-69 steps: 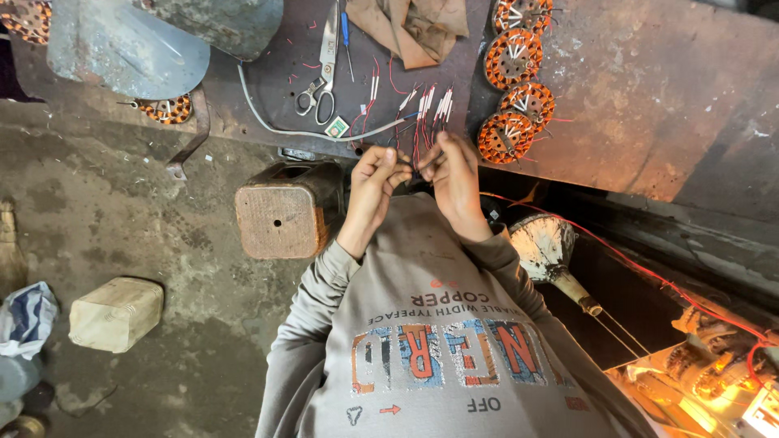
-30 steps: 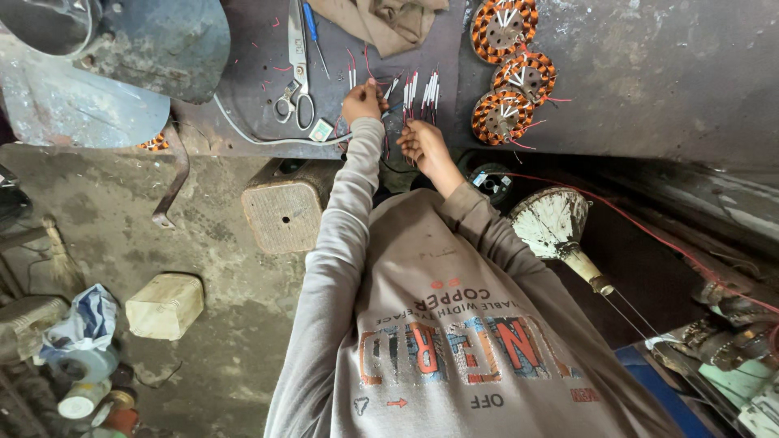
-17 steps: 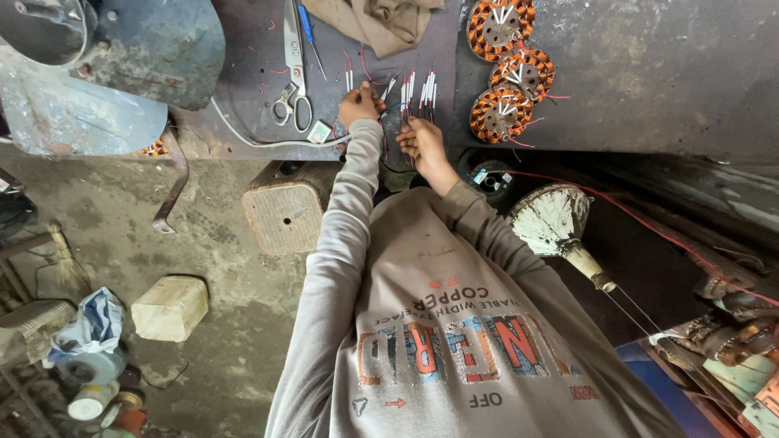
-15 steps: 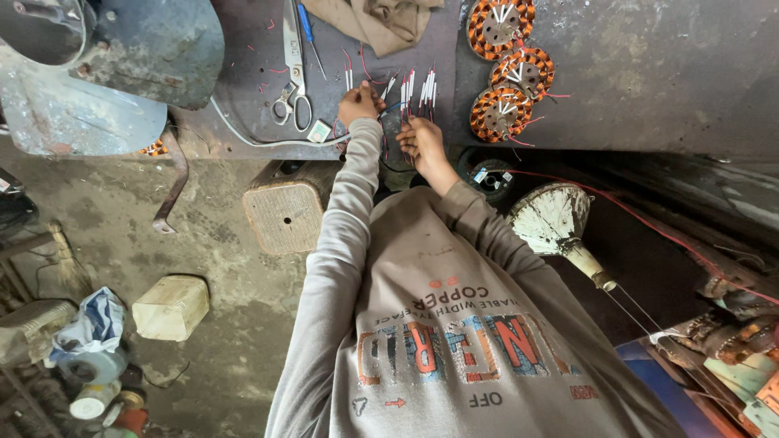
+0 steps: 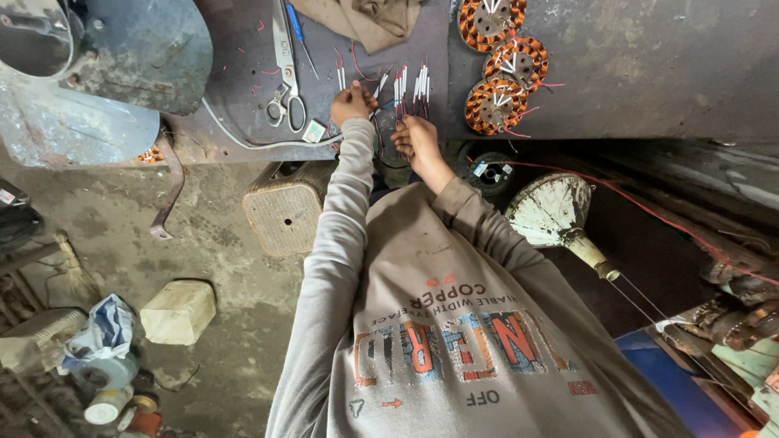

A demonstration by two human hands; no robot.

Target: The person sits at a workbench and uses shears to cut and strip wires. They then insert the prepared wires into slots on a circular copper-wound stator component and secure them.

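Observation:
My left hand [image 5: 350, 104] rests at the near edge of the dark worktop [image 5: 235, 89], fingers curled, right beside short white-sleeved wire pieces with red tips [image 5: 411, 84]. I cannot see whether it pinches one. My right hand [image 5: 415, 139] hangs just below the worktop edge, closed on a bundle of thin dark and red wires [image 5: 381, 139] that runs toward the left hand. Both arms are in grey sleeves.
Three copper-wound stators [image 5: 495, 105] lie to the right of the hands. Scissors [image 5: 284, 97], a blue screwdriver [image 5: 299, 32] and a brown cloth [image 5: 365, 20] lie on the worktop. On the floor are a square wooden block [image 5: 284, 215], a pale brick [image 5: 178, 311] and a white fan housing [image 5: 552, 211].
Both hands were together near my chest at first, then reached out to the worktop. Over the last half second they have barely moved.

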